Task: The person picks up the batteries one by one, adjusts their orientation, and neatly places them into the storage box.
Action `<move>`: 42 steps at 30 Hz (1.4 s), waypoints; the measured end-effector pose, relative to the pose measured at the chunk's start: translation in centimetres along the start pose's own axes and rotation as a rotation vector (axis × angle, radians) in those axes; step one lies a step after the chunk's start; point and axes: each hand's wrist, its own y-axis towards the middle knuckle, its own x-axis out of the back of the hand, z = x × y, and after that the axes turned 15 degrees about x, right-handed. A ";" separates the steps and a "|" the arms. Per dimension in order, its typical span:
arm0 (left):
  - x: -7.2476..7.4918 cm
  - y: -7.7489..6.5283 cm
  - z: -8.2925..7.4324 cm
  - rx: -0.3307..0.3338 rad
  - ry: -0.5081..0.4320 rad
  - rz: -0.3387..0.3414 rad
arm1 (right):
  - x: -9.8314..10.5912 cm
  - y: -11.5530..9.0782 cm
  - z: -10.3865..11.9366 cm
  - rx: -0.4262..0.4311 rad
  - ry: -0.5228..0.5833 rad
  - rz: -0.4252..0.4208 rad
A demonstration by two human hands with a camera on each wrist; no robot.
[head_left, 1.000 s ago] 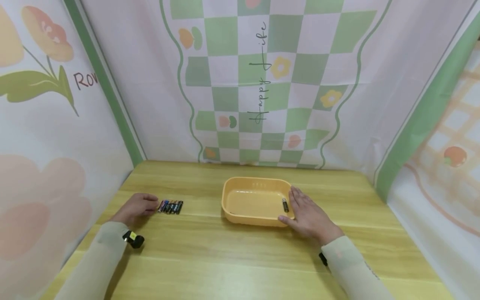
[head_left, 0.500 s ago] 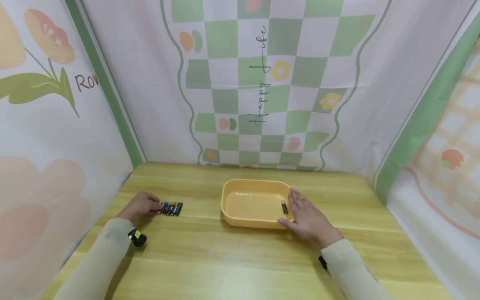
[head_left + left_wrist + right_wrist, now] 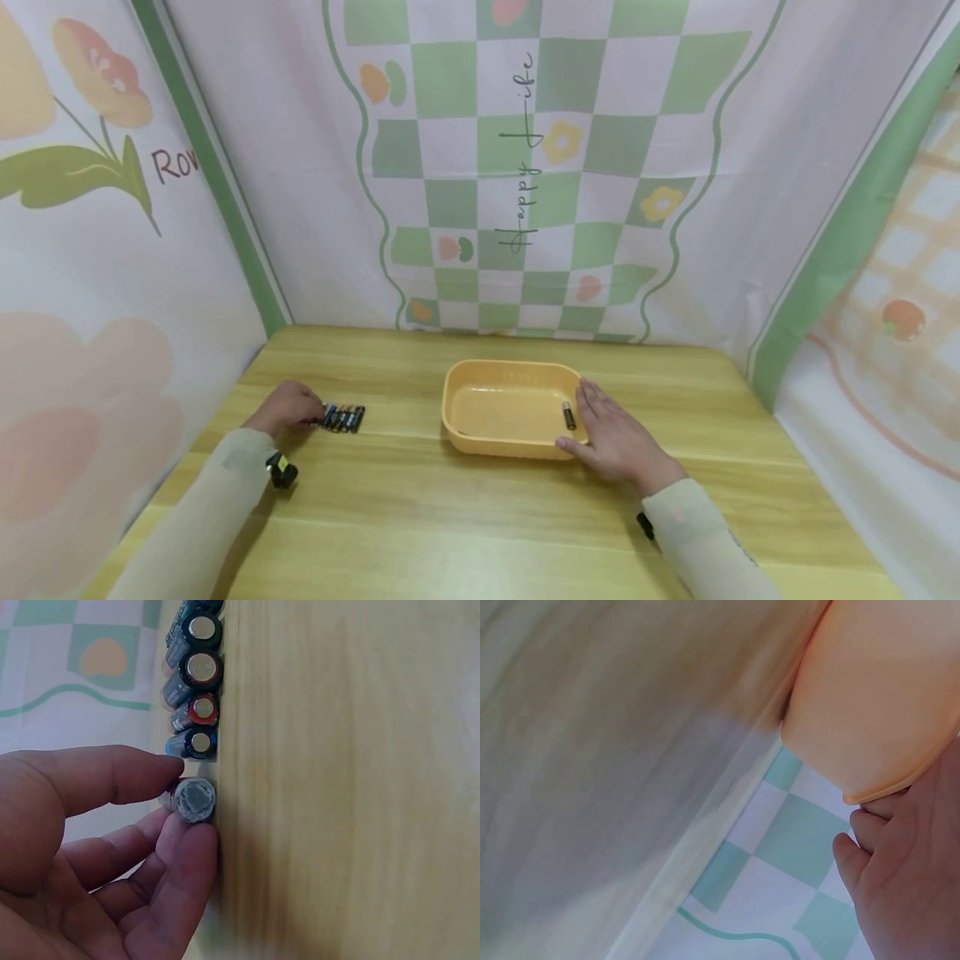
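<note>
My left hand [image 3: 288, 407] is at the left end of a row of batteries [image 3: 347, 418] lying side by side on the table. In the left wrist view, its thumb and fingers pinch a battery [image 3: 196, 800], grey end facing the camera, a small gap from its neighbours. My right hand [image 3: 621, 437] rests against the right end of a yellow plastic basin [image 3: 491, 447], fingers straight along the rim and thumb on the front corner. Inside the basin, near that hand, lies one dark battery [image 3: 569, 416]. The right wrist view shows the basin's outer wall [image 3: 877, 697] beside the palm.
The wood-grain table [image 3: 420, 517] runs up to a patterned curtain [image 3: 498, 208] at the back. More printed cloth [image 3: 82, 275] hangs along the left side, and a green-edged curtain [image 3: 817, 275] on the right.
My left hand has shifted slightly right onto the row's left end, its fingers closing on the leftmost battery. The right hand and the basin have stayed in place.
</note>
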 end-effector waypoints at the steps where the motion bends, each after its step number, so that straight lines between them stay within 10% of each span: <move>1: 0.0 0.0 0.0 0.003 -0.004 -0.001 | 0.0 0.0 0.0 -0.001 0.002 0.001; 14: 0.2 0.6 1.7 -0.069 -0.149 0.093 | -0.4 0.0 0.2 0.002 0.009 0.008; 30: 0.3 1.5 3.0 -0.047 -0.791 0.413 | -0.5 0.0 -0.3 0.000 0.000 0.012; 42: 1.1 0.8 1.8 -0.087 -0.898 0.545 | -0.5 0.1 -0.4 0.003 -0.004 0.005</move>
